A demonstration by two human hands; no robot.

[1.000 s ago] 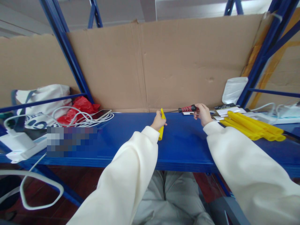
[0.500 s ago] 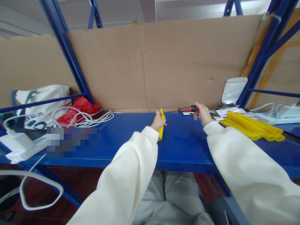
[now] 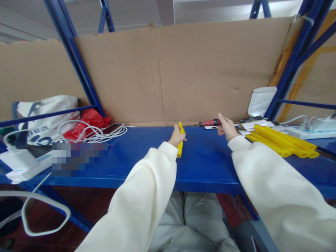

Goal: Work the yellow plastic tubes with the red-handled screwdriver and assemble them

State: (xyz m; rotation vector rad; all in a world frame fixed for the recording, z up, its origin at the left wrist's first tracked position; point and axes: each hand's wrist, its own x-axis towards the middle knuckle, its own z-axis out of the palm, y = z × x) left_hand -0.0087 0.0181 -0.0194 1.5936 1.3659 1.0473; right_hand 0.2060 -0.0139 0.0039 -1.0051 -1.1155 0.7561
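Tabletop [image 3: 204,157] looks painted metal, smooth, glossy; screwdriver handle [image 3: 209,123], plastic; yellow tubes [image 3: 279,137], smooth plastic, slight sheen; backing panel [image 3: 199,70], matt cardboard; sleeves [image 3: 147,178], matt cloth.

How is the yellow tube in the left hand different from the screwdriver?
Color: the yellow tube is yellow all over where it shows, while the screwdriver has a red and black handle.
Pose: the tube points steeply up and down in the picture; the screwdriver points sideways.
Place: the tube is in the left hand; the screwdriver's handle end is at the right hand.
Both are longer than they are wide.
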